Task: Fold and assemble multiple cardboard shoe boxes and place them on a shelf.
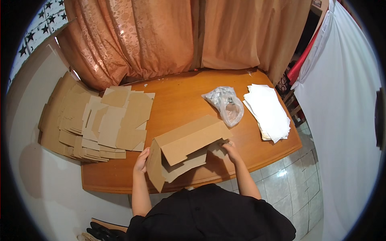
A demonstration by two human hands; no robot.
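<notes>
A partly folded brown cardboard box [193,138] is held between my two hands at the table's near edge. Its long top panel slopes, and a flap hangs down at the left end. My left hand [142,160] grips that left end, fingers closed against the cardboard. At the right end, my right hand [230,150] is closed on the edge of a panel, its fingertips partly hidden by the board. The side toward me gapes, and the inner panels show in shadow.
Flattened cardboard boxes [110,120] are stacked in overlapping layers on the left of the wooden table [173,96]. A clear plastic bag [225,102] with unclear contents lies beyond the box. White paper sheets [267,110] are piled at the right. Orange curtains [161,36] hang behind the table.
</notes>
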